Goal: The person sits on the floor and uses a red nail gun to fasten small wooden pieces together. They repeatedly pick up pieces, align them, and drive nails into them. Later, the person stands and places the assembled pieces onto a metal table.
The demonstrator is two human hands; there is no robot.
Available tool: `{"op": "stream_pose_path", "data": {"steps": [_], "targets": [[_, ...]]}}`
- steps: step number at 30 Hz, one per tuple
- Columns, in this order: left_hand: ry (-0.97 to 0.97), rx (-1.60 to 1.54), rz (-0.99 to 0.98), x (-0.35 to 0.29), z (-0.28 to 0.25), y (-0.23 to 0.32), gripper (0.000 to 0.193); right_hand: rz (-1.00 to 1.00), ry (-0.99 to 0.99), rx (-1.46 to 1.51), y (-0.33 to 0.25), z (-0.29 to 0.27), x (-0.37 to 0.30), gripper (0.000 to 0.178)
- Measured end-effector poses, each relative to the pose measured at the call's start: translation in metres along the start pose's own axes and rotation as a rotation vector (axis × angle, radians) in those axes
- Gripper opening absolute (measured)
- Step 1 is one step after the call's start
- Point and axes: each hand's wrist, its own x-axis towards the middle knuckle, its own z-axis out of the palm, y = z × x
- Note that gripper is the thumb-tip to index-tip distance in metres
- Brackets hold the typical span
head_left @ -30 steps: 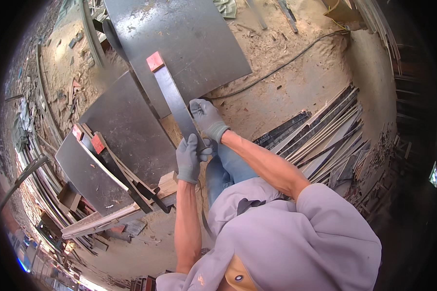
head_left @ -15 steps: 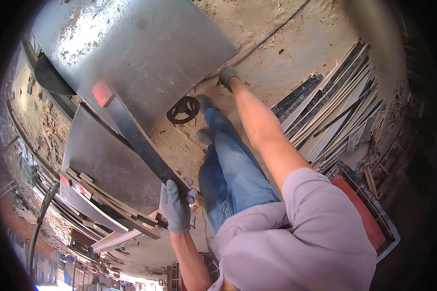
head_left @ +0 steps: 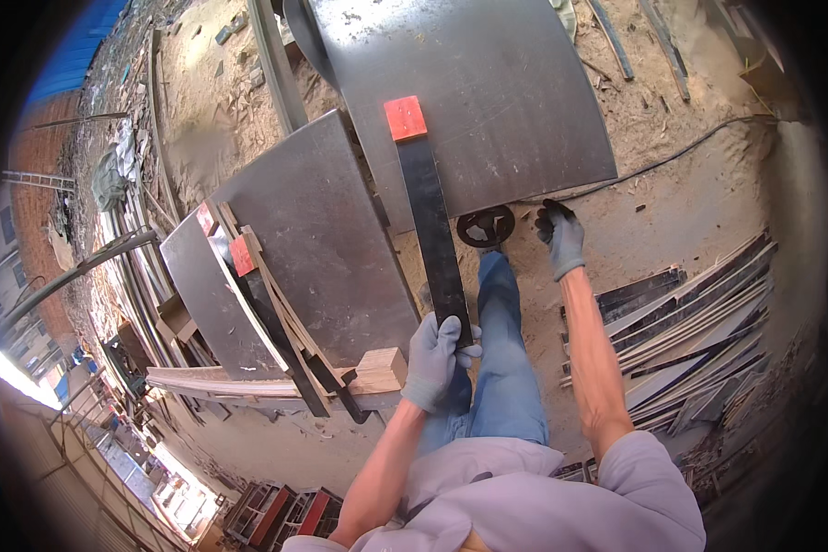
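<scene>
My left hand (head_left: 435, 362), in a grey glove, grips the near end of a long black board strip (head_left: 432, 230). The strip's red-painted far end (head_left: 406, 119) reaches over the metal table (head_left: 524, 120). Fingers wrap over the strip's edge, with the thumb on top. My right hand (head_left: 562, 241), gloved in grey with dark fingertips, holds nothing. Its fingers are somewhat apart, just off the table's near edge, to the right of a black handwheel (head_left: 486, 226).
A second metal plate (head_left: 322, 221) lies to the left, with several narrow strips (head_left: 276, 313) and a wood block (head_left: 381, 371) at its near side. A dark round blade (head_left: 310, 39) shows at the far end. Piled strips (head_left: 681, 331) lie on the right-hand floor; a cable (head_left: 672, 158) crosses it.
The view has swung left, so table and strip appear farther right. My left hand still holds the strip. My right hand is now nearer my body, its fingers more visibly apart.
</scene>
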Motion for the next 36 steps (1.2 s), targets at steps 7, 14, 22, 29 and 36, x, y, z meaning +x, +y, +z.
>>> {"op": "stream_pose_path", "data": {"steps": [7, 14, 22, 29, 36], "targets": [[0.011, 0.044, 0.168, 0.014, 0.008, -0.021, 0.021, -0.475, -0.254, -1.232, -0.052, 0.189, -0.218, 0.109], [0.155, 0.053, 0.283, 0.050, -0.020, -0.029, 0.026, -0.394, -0.197, -1.384, -0.042, 0.249, -0.208, 0.091], [0.215, 0.150, 0.195, 0.046, -0.031, 0.010, 0.025, -0.484, -0.227, -1.352, -0.029, 0.260, -0.185, 0.090], [0.331, 0.514, 0.362, 0.033, -0.025, 0.014, 0.046, -0.821, -0.242, -1.263, -0.021, 0.253, -0.180, 0.097], [-0.057, -0.233, 0.507, -0.006, -0.070, 0.025, 0.078, 0.067, -0.484, -0.060, -0.026, 0.261, -0.209, 0.045]]}}
